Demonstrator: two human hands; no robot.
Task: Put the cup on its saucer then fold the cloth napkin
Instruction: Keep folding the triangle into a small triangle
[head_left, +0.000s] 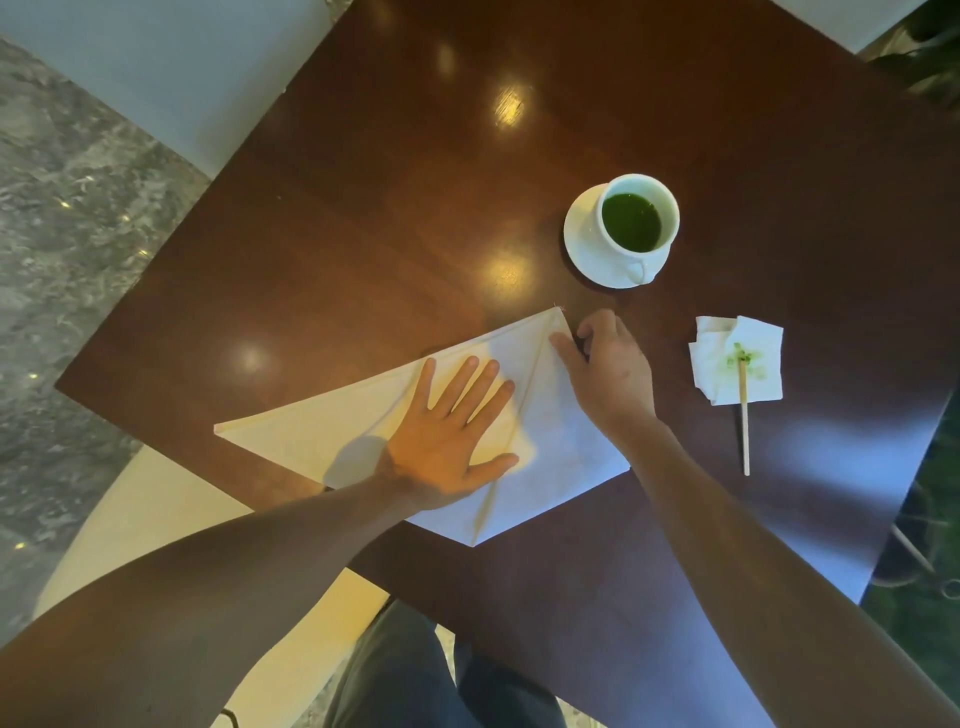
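A white cup (655, 197) holding green liquid stands on its white saucer (584, 244) toward the far right of the dark wooden table. The white cloth napkin (322, 436) lies near me, folded into a triangle with a second flap turned over on its right part. My left hand (452, 431) lies flat on the napkin's middle, fingers spread. My right hand (610, 366) rests at the napkin's far corner, its fingertips pressing the flap's edge there. The cloth under both palms is hidden.
A crumpled paper napkin (727, 382) stained green lies right of my right hand, with a wooden stir stick (745, 426) across it. The table (363, 208) is set diagonally to me. A pale chair seat (145, 519) is at the near left.
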